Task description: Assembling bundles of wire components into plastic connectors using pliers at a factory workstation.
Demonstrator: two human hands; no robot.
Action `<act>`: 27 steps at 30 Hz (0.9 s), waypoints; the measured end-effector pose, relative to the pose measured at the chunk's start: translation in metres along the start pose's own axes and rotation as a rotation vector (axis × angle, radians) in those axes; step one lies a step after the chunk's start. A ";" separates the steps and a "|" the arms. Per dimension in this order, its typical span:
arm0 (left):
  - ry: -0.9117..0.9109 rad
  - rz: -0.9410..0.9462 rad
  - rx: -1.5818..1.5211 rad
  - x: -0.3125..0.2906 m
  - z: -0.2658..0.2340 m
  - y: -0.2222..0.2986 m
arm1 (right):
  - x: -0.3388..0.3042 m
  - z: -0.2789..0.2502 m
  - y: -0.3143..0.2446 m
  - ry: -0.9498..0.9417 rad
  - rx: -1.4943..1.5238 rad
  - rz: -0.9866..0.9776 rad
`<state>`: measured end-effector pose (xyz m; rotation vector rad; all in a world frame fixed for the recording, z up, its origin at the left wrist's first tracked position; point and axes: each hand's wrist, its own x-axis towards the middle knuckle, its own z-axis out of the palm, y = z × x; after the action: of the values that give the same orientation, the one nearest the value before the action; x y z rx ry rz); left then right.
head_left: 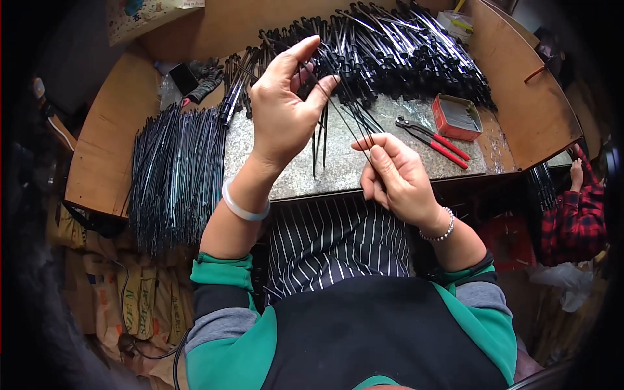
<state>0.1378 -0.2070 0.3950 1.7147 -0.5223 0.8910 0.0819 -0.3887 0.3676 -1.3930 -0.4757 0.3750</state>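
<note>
Thin black rods [345, 122] extend between both hands above the near-centre of the mottled grey bench top [292, 181]. Right hand [404, 175]: fingers curled, thumb pinching their near ends. Left hand [286, 107]: thumb and forefinger parted, rods passing between; grip of hidden fingers cannot be told. Red-handled pliers [450, 151] lie right, beside an open red tin [457, 130].

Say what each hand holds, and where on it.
Right hand: thin black rods, pinched near their lower ends. Left hand: also thin black rods, farther up; exact grip point hidden.
</note>
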 end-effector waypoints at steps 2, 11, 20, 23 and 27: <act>-0.062 -0.019 0.129 -0.003 -0.002 0.001 | -0.002 0.001 0.000 0.003 0.011 -0.004; 0.049 0.084 0.099 0.002 0.003 -0.005 | -0.004 0.004 -0.003 0.082 0.165 -0.019; 0.171 0.215 -0.141 0.032 -0.021 -0.013 | -0.002 -0.051 -0.032 0.127 -0.094 -0.123; 0.268 0.172 -0.149 0.063 -0.045 -0.009 | -0.010 -0.061 -0.022 0.098 -0.128 -0.089; 0.346 0.188 -0.026 0.093 -0.087 0.005 | -0.015 -0.068 -0.016 0.129 -0.118 -0.105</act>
<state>0.1657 -0.1182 0.4826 1.4617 -0.4634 1.2803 0.1045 -0.4564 0.3741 -1.4894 -0.4680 0.1728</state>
